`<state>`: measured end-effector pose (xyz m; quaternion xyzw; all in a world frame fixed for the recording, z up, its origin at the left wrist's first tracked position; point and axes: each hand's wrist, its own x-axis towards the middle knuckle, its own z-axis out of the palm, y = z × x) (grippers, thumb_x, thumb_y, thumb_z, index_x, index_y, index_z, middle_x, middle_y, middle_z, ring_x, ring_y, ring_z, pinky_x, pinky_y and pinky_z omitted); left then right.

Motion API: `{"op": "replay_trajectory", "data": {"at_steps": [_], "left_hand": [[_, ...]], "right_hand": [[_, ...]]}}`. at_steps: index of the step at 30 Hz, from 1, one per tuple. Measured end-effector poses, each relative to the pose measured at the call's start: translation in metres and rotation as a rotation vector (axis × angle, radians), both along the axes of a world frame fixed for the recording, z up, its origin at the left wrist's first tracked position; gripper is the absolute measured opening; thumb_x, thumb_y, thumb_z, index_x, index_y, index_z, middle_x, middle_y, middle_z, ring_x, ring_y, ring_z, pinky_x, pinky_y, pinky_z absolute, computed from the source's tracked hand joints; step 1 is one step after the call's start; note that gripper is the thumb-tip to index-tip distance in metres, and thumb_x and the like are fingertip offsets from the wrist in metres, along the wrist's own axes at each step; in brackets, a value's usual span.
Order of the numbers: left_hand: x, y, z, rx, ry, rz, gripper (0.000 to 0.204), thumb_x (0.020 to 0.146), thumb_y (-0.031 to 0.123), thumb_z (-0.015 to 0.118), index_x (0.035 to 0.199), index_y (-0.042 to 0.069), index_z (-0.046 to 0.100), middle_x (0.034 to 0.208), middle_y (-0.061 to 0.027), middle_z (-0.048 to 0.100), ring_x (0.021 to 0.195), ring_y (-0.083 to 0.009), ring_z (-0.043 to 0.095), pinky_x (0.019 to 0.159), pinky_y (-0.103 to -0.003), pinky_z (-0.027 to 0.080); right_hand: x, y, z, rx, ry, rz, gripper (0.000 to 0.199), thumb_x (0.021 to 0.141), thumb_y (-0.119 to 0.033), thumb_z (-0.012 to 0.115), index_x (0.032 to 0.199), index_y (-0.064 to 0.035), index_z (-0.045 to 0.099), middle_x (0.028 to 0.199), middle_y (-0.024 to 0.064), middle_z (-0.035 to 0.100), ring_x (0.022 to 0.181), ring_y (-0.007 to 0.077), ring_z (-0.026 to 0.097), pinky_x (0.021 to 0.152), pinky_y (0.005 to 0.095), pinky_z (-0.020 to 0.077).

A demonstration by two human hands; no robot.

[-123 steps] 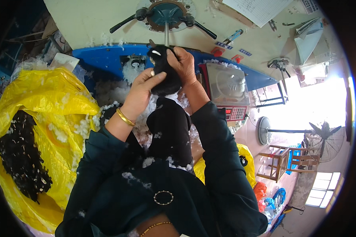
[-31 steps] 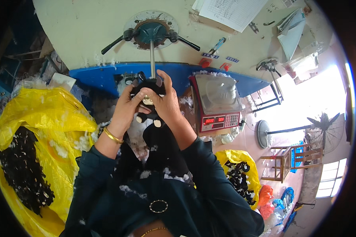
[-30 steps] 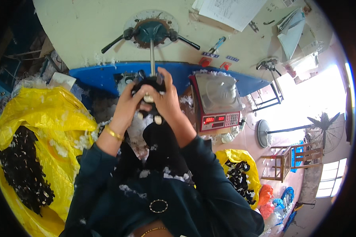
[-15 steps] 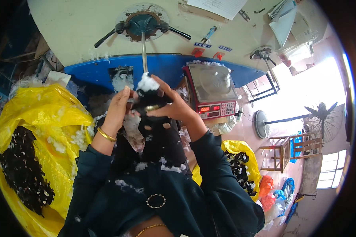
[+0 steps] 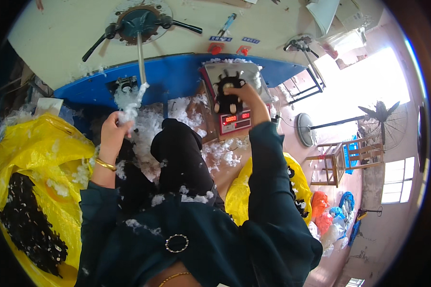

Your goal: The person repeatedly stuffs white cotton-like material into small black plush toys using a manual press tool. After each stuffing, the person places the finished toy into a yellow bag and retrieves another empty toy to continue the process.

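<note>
My right hand (image 5: pixel 248 98) holds a small black stuffed toy (image 5: pixel 227 93) over the metal pan of a digital scale (image 5: pixel 235 79) with a red display. My left hand (image 5: pixel 113 131) is raised near the thin metal filling tube (image 5: pixel 141 60) and pinches a tuft of white stuffing fibre (image 5: pixel 129 100) at the tube's end. The tube comes down from a round fitting with handles (image 5: pixel 141 21) on the blue-and-cream stuffing machine (image 5: pixel 177 76). My knees in black trousers (image 5: pixel 179 153) lie between the two hands.
A big yellow bag (image 5: pixel 38 162) at my left holds black toy skins (image 5: pixel 26 225). A second yellow bag (image 5: pixel 292 177) sits at my right. Loose white fibre (image 5: pixel 153 124) covers the floor. A wooden stool (image 5: pixel 342 162) and a floor fan (image 5: pixel 380 115) stand farther right.
Both hands were together on the black toy at the tube. Now my right hand has carried the toy rightward onto the scale, and my left hand stays by the tube with a fibre tuft.
</note>
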<state>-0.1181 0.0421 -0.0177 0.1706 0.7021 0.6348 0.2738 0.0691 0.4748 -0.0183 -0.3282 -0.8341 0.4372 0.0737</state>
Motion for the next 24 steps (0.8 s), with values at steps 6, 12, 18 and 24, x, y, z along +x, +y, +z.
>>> {"op": "replay_trajectory", "data": {"at_steps": [6,12,18,24], "left_hand": [[0.02,-0.013,-0.008,-0.292,0.147,-0.057,0.063,0.079,0.017,0.075,0.132,-0.001,0.046,0.125,-0.0162,0.05,0.081,-0.017,0.066,0.063,-0.027,0.055],[0.03,-0.051,-0.025,-0.22,-0.028,-0.055,0.04,0.088,0.017,0.067,0.121,0.0,0.053,0.115,-0.0107,0.059,0.084,-0.0146,0.065,0.067,-0.024,0.053],[0.041,-0.071,-0.038,-0.163,-0.189,-0.004,0.036,0.087,0.018,0.068,0.116,0.001,0.056,0.11,-0.0092,0.062,0.082,-0.0137,0.064,0.066,-0.024,0.052],[0.065,-0.045,-0.037,-0.054,-0.187,-0.15,0.027,0.094,0.019,0.059,0.117,0.005,0.055,0.106,-0.0063,0.063,0.082,-0.0146,0.064,0.069,-0.025,0.051]], "right_hand": [[0.009,0.059,-0.012,-0.125,-0.107,-0.285,0.06,0.071,-0.042,0.079,0.097,0.0098,0.064,0.08,0.0151,0.067,0.066,0.0221,0.063,0.056,0.0346,0.0492],[0.047,0.07,-0.001,0.013,0.024,-0.696,0.08,0.07,-0.054,0.078,0.119,0.0061,0.055,0.094,0.0126,0.064,0.076,0.0219,0.066,0.058,0.0307,0.0471],[0.023,0.051,0.023,-0.032,-0.134,-0.566,0.08,0.064,-0.05,0.081,0.114,0.0077,0.057,0.089,0.0146,0.065,0.074,0.0223,0.064,0.058,0.0341,0.048],[-0.056,-0.025,-0.011,-0.119,-0.128,0.09,0.06,0.058,-0.031,0.087,0.105,-0.0003,0.065,0.084,0.0077,0.067,0.072,0.0184,0.061,0.062,0.0309,0.0488]]}}
